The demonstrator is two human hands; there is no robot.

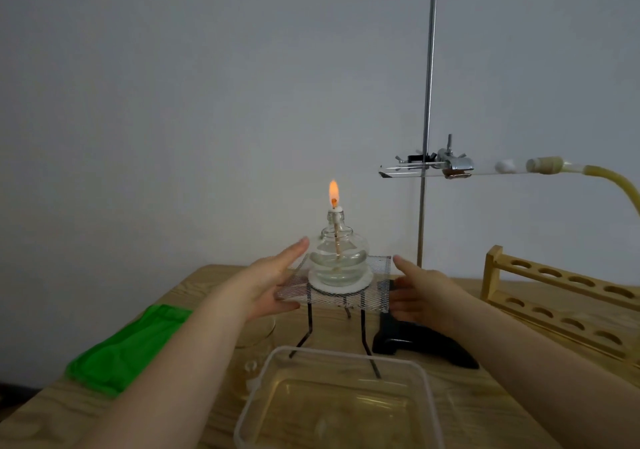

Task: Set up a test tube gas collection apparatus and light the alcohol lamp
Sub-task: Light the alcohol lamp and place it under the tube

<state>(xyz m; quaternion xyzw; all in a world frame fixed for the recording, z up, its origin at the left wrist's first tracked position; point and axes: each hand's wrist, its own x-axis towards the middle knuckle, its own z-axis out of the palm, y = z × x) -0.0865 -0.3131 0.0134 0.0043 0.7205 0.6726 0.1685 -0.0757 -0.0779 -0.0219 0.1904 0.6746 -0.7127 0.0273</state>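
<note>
Straight-fingered left hand [273,282] and right hand [420,292] flank the gauze [377,285] edges, apparently steadying the lit alcohol lamp [337,254] centred there

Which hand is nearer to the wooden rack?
Right. The right hand is just left of the wooden rack; the left hand is farther left, beyond the wire gauze.

1. Wall [173,67]: plain, pale grey, unmarked; fills the upper two thirds of the view behind the table.
2. Table [41,428]: light wood with visible grain, its far edge set against the wall and its left edge running diagonally toward the lower left corner.
3. Lighting: soft and even, darkening toward the upper corners; no window or lamp fixture in view.
4. Below the table's left edge: a narrow dark strip, too little to identify.
</note>
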